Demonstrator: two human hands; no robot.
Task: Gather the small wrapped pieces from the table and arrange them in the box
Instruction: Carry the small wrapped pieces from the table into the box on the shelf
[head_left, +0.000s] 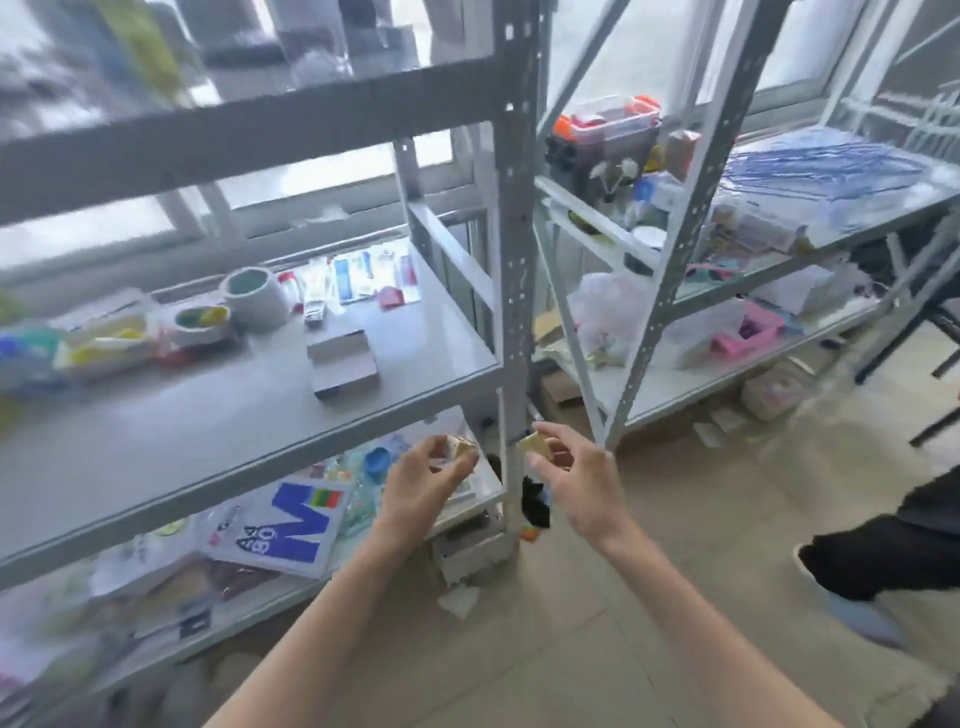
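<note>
My left hand (423, 486) pinches a small gold-wrapped piece (462, 447) between thumb and fingers, in front of the lower shelf. My right hand (574, 480) holds a second gold-wrapped piece (536, 446) the same way, just right of the shelf post. Both hands hover in the air, a short gap apart. Two flat grey boxes (343, 361) lie on the middle shelf (208, 431), above and left of my hands. The picture is blurred, so finer detail on the pieces is lost.
A grey metal rack post (511, 260) stands between my hands. Tape rolls (257, 296) and packets sit at the back of the shelf. A paper ream (291, 525) lies on the lower shelf. A second rack (727, 249) stands right; a person's foot (852, 597) is on the floor.
</note>
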